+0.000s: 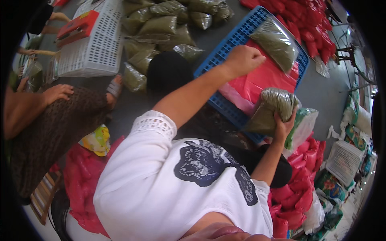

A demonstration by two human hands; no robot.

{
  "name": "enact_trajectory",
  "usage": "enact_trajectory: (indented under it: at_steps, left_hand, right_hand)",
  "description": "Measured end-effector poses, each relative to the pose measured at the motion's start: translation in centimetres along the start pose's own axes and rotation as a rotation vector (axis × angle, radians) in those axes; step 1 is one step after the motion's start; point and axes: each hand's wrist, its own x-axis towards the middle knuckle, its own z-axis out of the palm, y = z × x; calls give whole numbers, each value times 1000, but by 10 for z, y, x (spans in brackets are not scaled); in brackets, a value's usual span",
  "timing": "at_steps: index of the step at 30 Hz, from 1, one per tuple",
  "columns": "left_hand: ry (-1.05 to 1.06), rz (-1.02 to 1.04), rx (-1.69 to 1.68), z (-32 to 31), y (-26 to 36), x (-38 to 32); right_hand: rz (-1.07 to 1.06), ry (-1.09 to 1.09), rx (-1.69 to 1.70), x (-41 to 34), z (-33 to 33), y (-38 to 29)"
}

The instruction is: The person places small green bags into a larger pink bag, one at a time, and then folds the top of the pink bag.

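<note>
My left hand [245, 60], its fingers curled, is over a flat stack of red plastic bags [256, 79]; nothing can be seen in it. The stack lies on a blue plastic crate [221, 105]. My right hand [285, 123] grips the right side of a clear plastic bag filled with greenish-brown material [267, 116], above the crate's near edge. Its top is folded or gathered. A similar filled clear bag [274, 43] lies at the crate's far end. Right beside my right hand is a green and white plastic bag [303, 125].
Filled clear bags [158, 25] are heaped on the floor ahead. Red filled bags lie far right [313, 27], near right [297, 192] and near left [81, 180]. A white crate [102, 45] bears a red object [78, 28]. Another person's hand [58, 92] rests at left.
</note>
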Motion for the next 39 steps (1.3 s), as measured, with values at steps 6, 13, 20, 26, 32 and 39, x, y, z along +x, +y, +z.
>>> enact_trajectory:
  at_steps: [6, 13, 20, 26, 32, 39]
  left_hand:
    - [-363, 450, 364, 72, -32, -32]
    - [-309, 521, 419, 115, -58, -61]
    - [-247, 591, 508, 97, -37, -70]
    - [-351, 503, 568, 122, -55, -68]
    - [-359, 76, -64, 115, -59, -36]
    - [-320, 153, -76, 70, -49, -27]
  right_hand:
    - [88, 197, 561, -56, -47, 20]
    - [-24, 20, 353, -60, -67, 13]
    - [4, -319, 160, -38, -27, 34]
    - [45, -300, 169, -40, -27, 32]
    - [180, -624, 42, -17, -16, 5]
    - [206, -560, -127, 34, 14, 3]
